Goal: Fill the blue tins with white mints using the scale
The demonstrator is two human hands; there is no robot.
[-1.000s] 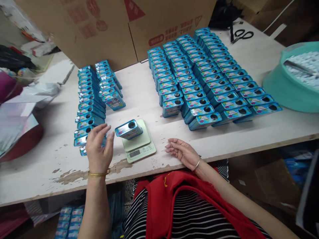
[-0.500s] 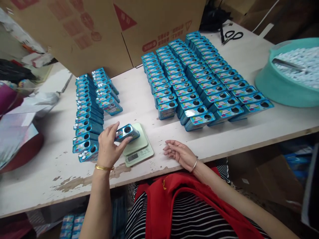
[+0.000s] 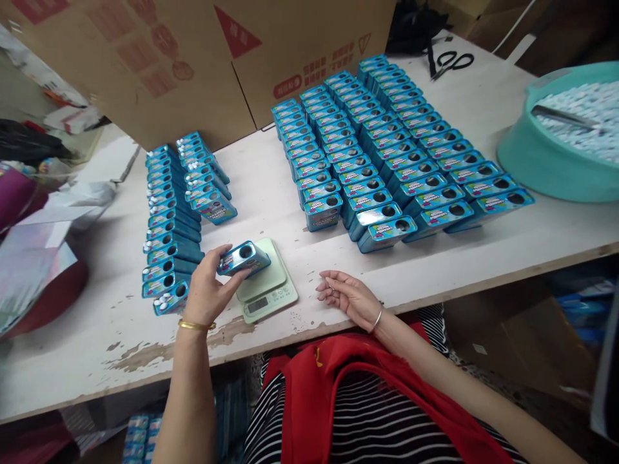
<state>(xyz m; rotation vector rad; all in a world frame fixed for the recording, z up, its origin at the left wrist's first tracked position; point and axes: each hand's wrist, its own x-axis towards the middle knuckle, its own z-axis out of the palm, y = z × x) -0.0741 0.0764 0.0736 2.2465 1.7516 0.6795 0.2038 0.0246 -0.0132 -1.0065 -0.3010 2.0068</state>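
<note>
My left hand (image 3: 209,287) has its thumb and fingers around the left end of a blue candy tin (image 3: 245,256) with a round hole in its top. That tin is over the pale green digital scale (image 3: 268,277); whether it rests on the plate I cannot tell. The scale's display (image 3: 258,305) is too small to read. To the right of the scale, my right hand (image 3: 351,298) lies on the table, fingers loosely bent and apart, with nothing visible in them. Just left of my left hand, a tin with white candies in its opening (image 3: 171,298) ends a row of similar tins.
Several rows of blue tins with open holes (image 3: 367,154) stand right of centre. Two shorter rows, many topped with white candies (image 3: 191,166), stand at left. A teal basin (image 3: 536,158) of candies with a metal scoop, scissors (image 3: 451,62) and a large cardboard box (image 3: 193,58) border the table.
My left hand has shifted slightly left, its fingers closing at the tin's left end, and the tin has tilted a little. My right hand stays where it was.
</note>
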